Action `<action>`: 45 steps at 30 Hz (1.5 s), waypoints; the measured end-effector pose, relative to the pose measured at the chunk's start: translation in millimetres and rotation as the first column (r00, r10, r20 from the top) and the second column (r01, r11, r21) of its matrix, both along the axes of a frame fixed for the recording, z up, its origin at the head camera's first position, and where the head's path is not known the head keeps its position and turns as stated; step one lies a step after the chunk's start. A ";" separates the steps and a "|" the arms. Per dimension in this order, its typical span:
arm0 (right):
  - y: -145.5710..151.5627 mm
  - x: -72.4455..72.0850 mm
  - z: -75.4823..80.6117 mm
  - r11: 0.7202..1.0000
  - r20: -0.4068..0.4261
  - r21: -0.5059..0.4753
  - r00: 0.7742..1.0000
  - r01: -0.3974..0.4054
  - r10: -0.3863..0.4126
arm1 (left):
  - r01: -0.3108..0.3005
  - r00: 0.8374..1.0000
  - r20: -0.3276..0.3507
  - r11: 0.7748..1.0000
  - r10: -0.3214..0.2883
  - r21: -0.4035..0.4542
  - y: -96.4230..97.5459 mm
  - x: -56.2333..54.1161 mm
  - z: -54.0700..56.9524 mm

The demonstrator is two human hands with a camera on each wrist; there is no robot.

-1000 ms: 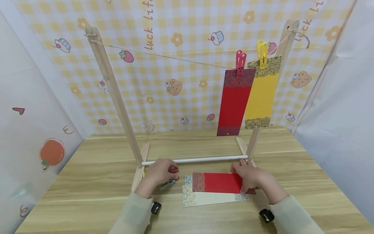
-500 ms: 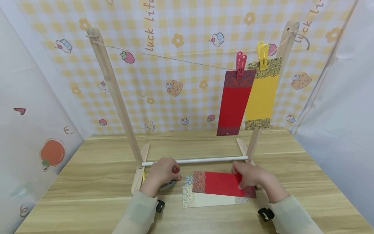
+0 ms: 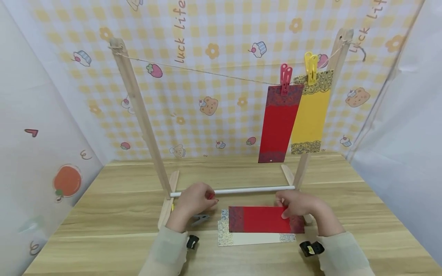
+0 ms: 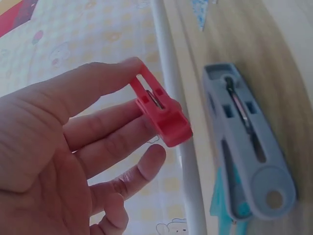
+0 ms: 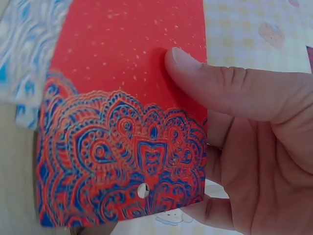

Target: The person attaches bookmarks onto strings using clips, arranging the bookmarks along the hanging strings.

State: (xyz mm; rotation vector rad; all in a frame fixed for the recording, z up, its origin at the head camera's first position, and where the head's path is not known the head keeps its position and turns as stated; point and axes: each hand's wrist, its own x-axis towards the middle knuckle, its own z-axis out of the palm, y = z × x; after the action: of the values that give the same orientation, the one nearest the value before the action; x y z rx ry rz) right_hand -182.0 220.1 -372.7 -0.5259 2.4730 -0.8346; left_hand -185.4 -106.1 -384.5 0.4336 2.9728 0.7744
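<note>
My left hand (image 3: 195, 201) pinches a red plastic clothespin (image 4: 164, 110) between thumb and fingers, just above the table. A grey clothespin (image 4: 249, 142) lies close to that hand, with a teal one (image 4: 226, 196) partly under it in the left wrist view. With thumb on top and fingers behind, my right hand (image 3: 297, 203) holds a red card (image 3: 260, 219) by its patterned right end. In the right wrist view a small punched hole shows near the red card's (image 5: 124, 156) edge. Pale patterned cards (image 3: 253, 239) lie partly hidden below the red one.
A wooden frame (image 3: 136, 99) with a string (image 3: 203, 71) stands behind the hands. On the string hang a red card (image 3: 279, 128), held by a red clothespin (image 3: 285, 78), and a yellow card (image 3: 310, 115), held by a yellow clothespin (image 3: 311, 68). A white rod (image 3: 253, 189) joins the frame's feet.
The red card has been lifted off the pale cards by my right hand and now shows more evenly red. My left hand has moved slightly right with the red clothespin.
</note>
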 end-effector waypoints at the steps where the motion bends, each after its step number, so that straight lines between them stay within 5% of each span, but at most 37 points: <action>1: 1.1 -0.2 -0.5 1.000 0.010 -0.013 1.000 0.002 -0.002 | -0.004 1.000 0.000 1.000 0.004 0.009 0.3 0.5 0.4; 11: 9.3 -3.3 -7.6 0.986 0.030 -0.161 0.999 -0.039 0.045 | 0.031 0.991 0.119 0.968 -0.062 0.248 -2.9 -1.4 2.5; 31: 6.6 -0.5 8.1 0.941 0.010 -0.302 0.987 -0.150 0.161 | 0.031 0.984 0.154 0.935 -0.091 0.354 -8.1 5.4 15.5; 40: 6.5 1.3 14.5 0.942 -0.008 -0.295 0.986 -0.162 0.167 | -0.033 0.996 0.084 0.942 0.005 0.334 -8.2 11.7 29.9; 45: 6.3 3.9 17.6 0.936 -0.026 -0.308 0.984 -0.174 0.174 | -0.006 1.000 0.009 0.946 0.004 0.323 -10.1 13.7 37.6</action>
State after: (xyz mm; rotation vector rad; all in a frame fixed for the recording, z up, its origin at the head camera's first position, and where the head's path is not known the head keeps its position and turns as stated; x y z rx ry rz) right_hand -178.1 226.4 -355.1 -0.8392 2.2626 -1.1540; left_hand -171.7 -116.2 -346.9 0.4322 2.8420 1.2682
